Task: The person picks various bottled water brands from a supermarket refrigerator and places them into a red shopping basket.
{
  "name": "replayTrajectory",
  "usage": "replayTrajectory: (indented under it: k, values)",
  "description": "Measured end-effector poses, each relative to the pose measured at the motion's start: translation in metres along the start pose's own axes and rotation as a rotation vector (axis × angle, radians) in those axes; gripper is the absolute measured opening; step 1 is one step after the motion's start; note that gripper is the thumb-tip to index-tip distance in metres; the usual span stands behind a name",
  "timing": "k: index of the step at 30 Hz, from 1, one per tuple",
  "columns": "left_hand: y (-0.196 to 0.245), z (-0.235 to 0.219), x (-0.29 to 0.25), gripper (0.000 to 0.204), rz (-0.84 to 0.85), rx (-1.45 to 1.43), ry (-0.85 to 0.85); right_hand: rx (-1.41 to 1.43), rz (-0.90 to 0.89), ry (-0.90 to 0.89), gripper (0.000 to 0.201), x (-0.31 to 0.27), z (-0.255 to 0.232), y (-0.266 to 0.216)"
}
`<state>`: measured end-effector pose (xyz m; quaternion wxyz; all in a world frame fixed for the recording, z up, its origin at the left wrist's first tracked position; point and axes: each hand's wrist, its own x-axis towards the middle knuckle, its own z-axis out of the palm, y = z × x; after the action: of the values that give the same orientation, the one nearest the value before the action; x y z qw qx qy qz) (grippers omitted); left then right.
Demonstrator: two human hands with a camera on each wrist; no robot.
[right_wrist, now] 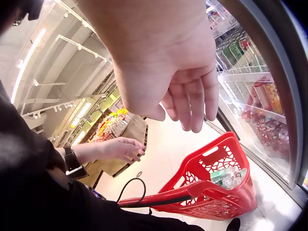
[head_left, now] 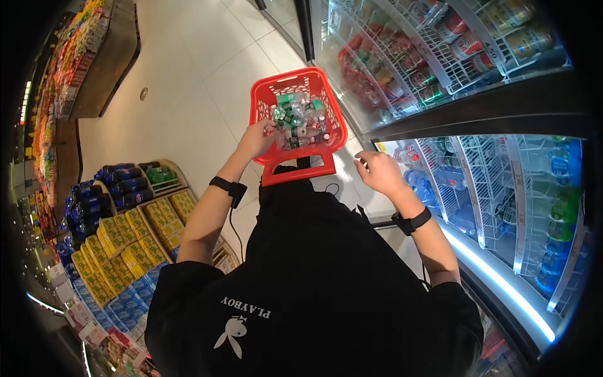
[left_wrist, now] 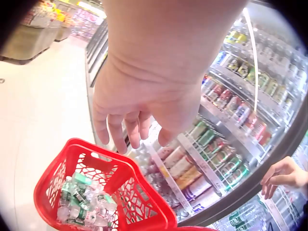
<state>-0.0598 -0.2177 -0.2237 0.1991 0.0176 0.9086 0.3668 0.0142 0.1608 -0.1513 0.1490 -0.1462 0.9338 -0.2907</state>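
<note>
A red shopping basket [head_left: 337, 112] stands on the floor in front of the person, with several clear plastic bottles [head_left: 300, 114] with green labels lying in it. My left hand [head_left: 256, 139] hovers by the basket's near left rim, overlapping it in the head view. Its fingers hang loosely with nothing in them, as the left wrist view shows. To the right of the basket, my right hand [head_left: 381, 173] is held in the air near the drinks cooler [head_left: 458, 182]. In the right wrist view, the fingers [right_wrist: 195, 103] are relaxed and hold nothing.
Along the right, a dark cooler door frame [head_left: 483, 110] crosses the head view, with cans [head_left: 465, 44] on racks behind glass. Yellow drink packs [head_left: 119, 235] and dark blue bottles [head_left: 119, 182] are stacked at the left. Pale floor tiles [head_left: 188, 75] stretch ahead.
</note>
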Motion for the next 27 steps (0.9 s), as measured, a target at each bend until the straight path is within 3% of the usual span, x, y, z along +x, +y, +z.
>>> replayTrajectory:
  k: [1, 4, 8, 10, 12, 13, 14, 17, 20, 22, 24, 25, 26, 27]
  values:
    - [-0.021, 0.004, 0.005, 0.041, -0.042, -0.016, 0.082, 0.019, -0.025, 0.029, 0.022, 0.016, 0.006, 0.001]
    - [-0.073, 0.015, 0.024, 0.04, -0.099, -0.046, 0.123, 0.105, 0.006, -0.04, 0.022, 0.074, 0.021, -0.002]
    - [-0.107, 0.039, 0.06, 0.036, -0.231, -0.045, 0.03, 0.111, 0.032, -0.117, 0.022, 0.155, 0.071, 0.023]
    - [-0.111, 0.046, 0.079, 0.039, -0.351, -0.301, -0.027, 0.096, 0.054, -0.164, 0.025, 0.197, 0.116, 0.048]
    - [-0.16, 0.083, 0.111, 0.043, -0.42, -0.407, -0.091, 0.372, 0.322, -0.3, 0.026, 0.231, 0.168, 0.082]
    - [-0.191, 0.103, 0.124, 0.044, -0.453, -0.373, -0.088, 0.611, 0.605, -0.402, 0.028, 0.248, 0.175, 0.079]
    - [-0.211, 0.119, 0.138, 0.046, -0.48, -0.34, -0.088, 0.611, 0.61, -0.419, 0.028, 0.261, 0.198, 0.096]
    - [-0.231, 0.136, 0.166, 0.046, -0.551, -0.15, -0.135, 0.313, 0.491, -0.224, 0.034, 0.286, 0.261, 0.136]
    - [-0.239, 0.151, 0.192, 0.044, -0.607, -0.188, -0.137, 0.276, 0.476, -0.237, 0.035, 0.3, 0.317, 0.168]
    - [-0.259, 0.167, 0.208, 0.043, -0.613, -0.172, -0.147, 0.337, 0.536, -0.297, 0.038, 0.316, 0.358, 0.193]
    - [-0.279, 0.19, 0.225, 0.043, -0.625, -0.159, -0.161, 0.552, 0.859, -0.349, 0.042, 0.327, 0.398, 0.22]
    - [-0.291, 0.198, 0.233, 0.044, -0.644, -0.222, -0.145, 0.491, 0.793, -0.316, 0.046, 0.326, 0.449, 0.259]
    - [-0.301, 0.208, 0.244, 0.044, -0.658, -0.289, -0.13, 0.588, 0.814, -0.19, 0.023, 0.324, 0.478, 0.277]
    - [-0.311, 0.219, 0.253, 0.044, -0.683, -0.29, -0.155, 0.596, 0.86, -0.157, 0.023, 0.327, 0.494, 0.286]
